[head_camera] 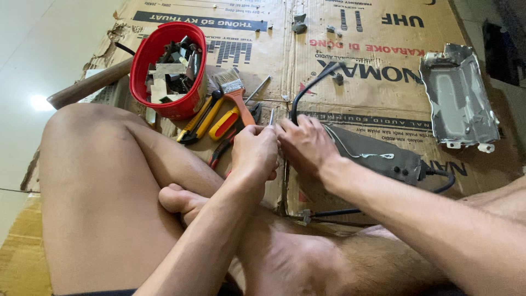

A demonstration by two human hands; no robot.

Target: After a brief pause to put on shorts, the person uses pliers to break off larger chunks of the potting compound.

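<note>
- Left hand: fingers closed around a thin metal tool, whose tip sticks up just above the knuckles.
- Right hand: fingers curled down onto the near end of a dark grey metal housing, pressing there; it touches the left hand at the fingertips.
- The housing lies flat on the cardboard sheet, running from the right hand toward 4 o'clock. A black cable loops up from under the right hand toward 12 o'clock; a second cable leaves the housing's far end.
- At 10 o'clock from the left hand: paintbrush with orange handle, yellow-handled pliers and other red-handled tools, just beside the hand.
- Further out at 10 o'clock: red plastic tub filled with small metal parts.
- At 2 o'clock, well apart from the right hand: bare metal cover plate, lying flat.
- Small loose parts lie at 12 o'clock near the sheet's far edge.
</note>
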